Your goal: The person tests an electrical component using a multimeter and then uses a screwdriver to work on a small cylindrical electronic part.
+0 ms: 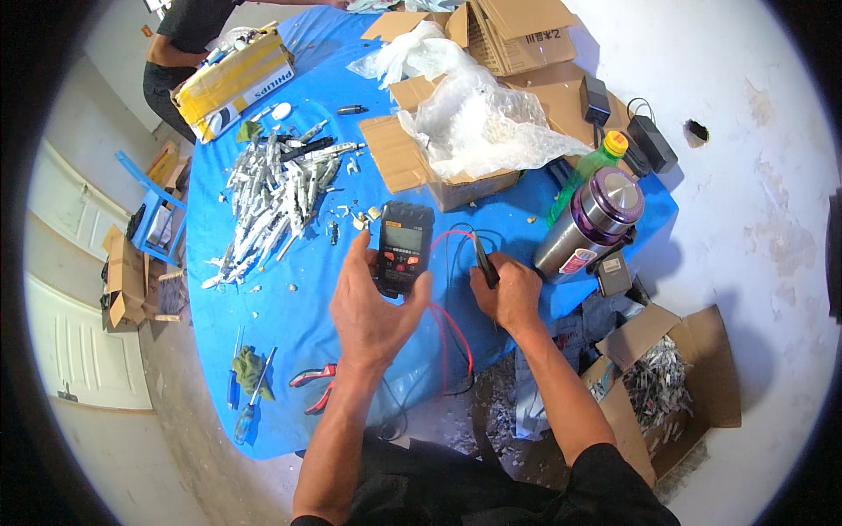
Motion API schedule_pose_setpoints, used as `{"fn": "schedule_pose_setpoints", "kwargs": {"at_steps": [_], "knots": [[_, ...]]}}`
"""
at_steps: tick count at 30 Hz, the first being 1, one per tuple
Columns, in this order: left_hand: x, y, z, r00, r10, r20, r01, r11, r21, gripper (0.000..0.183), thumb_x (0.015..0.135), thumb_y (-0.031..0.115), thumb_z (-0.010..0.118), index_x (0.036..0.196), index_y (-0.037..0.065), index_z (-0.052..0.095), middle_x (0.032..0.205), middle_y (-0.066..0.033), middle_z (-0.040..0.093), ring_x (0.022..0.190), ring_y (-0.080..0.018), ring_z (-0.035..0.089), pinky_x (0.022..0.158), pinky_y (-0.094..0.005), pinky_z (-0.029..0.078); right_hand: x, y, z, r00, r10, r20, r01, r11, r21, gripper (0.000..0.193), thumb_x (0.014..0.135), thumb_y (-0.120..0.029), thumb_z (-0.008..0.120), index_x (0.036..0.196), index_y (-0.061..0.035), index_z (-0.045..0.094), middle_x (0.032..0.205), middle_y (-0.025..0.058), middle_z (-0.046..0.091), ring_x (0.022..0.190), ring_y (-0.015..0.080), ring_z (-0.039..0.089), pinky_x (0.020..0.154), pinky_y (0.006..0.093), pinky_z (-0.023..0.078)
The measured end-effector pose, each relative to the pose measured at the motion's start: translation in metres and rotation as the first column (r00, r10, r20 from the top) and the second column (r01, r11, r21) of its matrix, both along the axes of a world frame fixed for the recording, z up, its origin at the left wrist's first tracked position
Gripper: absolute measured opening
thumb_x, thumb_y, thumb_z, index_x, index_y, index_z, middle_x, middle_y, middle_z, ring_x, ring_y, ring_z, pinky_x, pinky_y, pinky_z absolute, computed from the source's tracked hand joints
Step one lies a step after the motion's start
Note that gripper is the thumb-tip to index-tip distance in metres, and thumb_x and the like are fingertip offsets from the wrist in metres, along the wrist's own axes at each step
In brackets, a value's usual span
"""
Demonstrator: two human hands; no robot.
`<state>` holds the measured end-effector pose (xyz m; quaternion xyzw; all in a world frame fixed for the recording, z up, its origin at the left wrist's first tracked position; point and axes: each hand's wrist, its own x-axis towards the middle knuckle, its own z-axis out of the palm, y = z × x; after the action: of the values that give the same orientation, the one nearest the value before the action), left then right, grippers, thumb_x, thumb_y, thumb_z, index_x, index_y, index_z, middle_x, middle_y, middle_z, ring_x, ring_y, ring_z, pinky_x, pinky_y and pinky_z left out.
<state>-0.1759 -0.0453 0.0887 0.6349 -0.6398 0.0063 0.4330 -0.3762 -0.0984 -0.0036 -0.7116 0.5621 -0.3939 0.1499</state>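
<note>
My left hand (373,316) is closed around a black digital multimeter (405,238) with a grey screen and orange buttons, tilted toward me above the blue-covered table (342,289). To its right, my right hand (511,294) grips a black test probe (484,265), held upright and a little away from the meter. Red and black test leads (467,342) loop between and below my hands. Left of the meter spreads a heap of slim white and grey parts (281,188). Small yellowish and white bits (360,219) lie just behind my left hand.
Screwdrivers (250,419) and red-handled pliers (317,386) lie near the front. A steel thermos (589,223), green bottle (579,182) and black adapters (649,140) stand right. Behind is a cardboard box (469,188) with plastic wrap. Another person (180,53) stands by a yellow-taped box (237,83).
</note>
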Motion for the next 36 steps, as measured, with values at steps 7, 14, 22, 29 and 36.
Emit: {"fn": "schedule_pose_setpoints", "kwargs": {"at_steps": [7,14,22,29,36], "knots": [[0.000,-0.001,0.004,0.999,0.012,-0.047,-0.011,1.000,0.017,0.082,0.073,0.020,0.090,0.137,-0.010,0.048,0.102,-0.0196,0.068,0.085,-0.0244,0.070,0.069,-0.0342,0.056,0.001,0.000,-0.002,1.000,0.015,-0.007,-0.015,1.000,0.016,0.019,0.084,-0.023,0.072,0.083,-0.0055,0.065,0.076,0.0171,0.068,0.072,0.0413,0.068,0.064,0.0498,0.052],[0.005,0.000,0.001,0.998,0.025,-0.051,-0.025,1.000,0.008,0.079,0.074,0.021,0.090,0.135,-0.010,0.049,0.099,-0.0179,0.068,0.083,-0.0225,0.070,0.068,-0.0333,0.057,0.003,0.000,-0.003,1.000,-0.003,0.008,0.003,1.000,-0.010,0.023,0.084,-0.022,0.073,0.075,-0.0037,0.062,0.068,0.0171,0.063,0.065,0.0389,0.066,0.061,0.0463,0.050],[0.006,0.008,-0.002,0.996,0.041,-0.081,-0.038,0.998,0.040,0.079,0.073,0.022,0.091,0.133,-0.009,0.051,0.100,-0.0166,0.068,0.083,-0.0212,0.069,0.069,-0.0326,0.057,0.002,-0.002,-0.008,0.999,-0.005,-0.034,0.004,0.999,-0.033,0.025,0.085,-0.025,0.072,0.076,-0.0042,0.062,0.067,0.0179,0.063,0.064,0.0406,0.065,0.062,0.0485,0.050],[0.008,0.012,-0.006,0.994,0.044,-0.103,-0.037,0.997,0.068,0.077,0.074,0.022,0.090,0.132,-0.009,0.052,0.098,-0.0163,0.069,0.081,-0.0216,0.070,0.068,-0.0330,0.057,0.003,0.001,-0.003,0.998,-0.013,-0.053,0.014,1.000,0.012,0.022,0.084,-0.026,0.073,0.083,-0.0057,0.065,0.077,0.0170,0.068,0.074,0.0423,0.067,0.067,0.0511,0.051],[0.015,0.011,-0.025,0.989,0.094,-0.113,-0.069,0.975,0.211,0.077,0.075,0.027,0.088,0.133,-0.009,0.053,0.092,-0.0170,0.071,0.079,-0.0232,0.072,0.070,-0.0351,0.058,0.008,0.000,0.000,0.999,-0.018,-0.028,0.018,1.000,-0.011,0.019,0.083,-0.024,0.074,0.082,-0.0065,0.067,0.072,0.0127,0.067,0.067,0.0355,0.066,0.062,0.0462,0.050]]}}
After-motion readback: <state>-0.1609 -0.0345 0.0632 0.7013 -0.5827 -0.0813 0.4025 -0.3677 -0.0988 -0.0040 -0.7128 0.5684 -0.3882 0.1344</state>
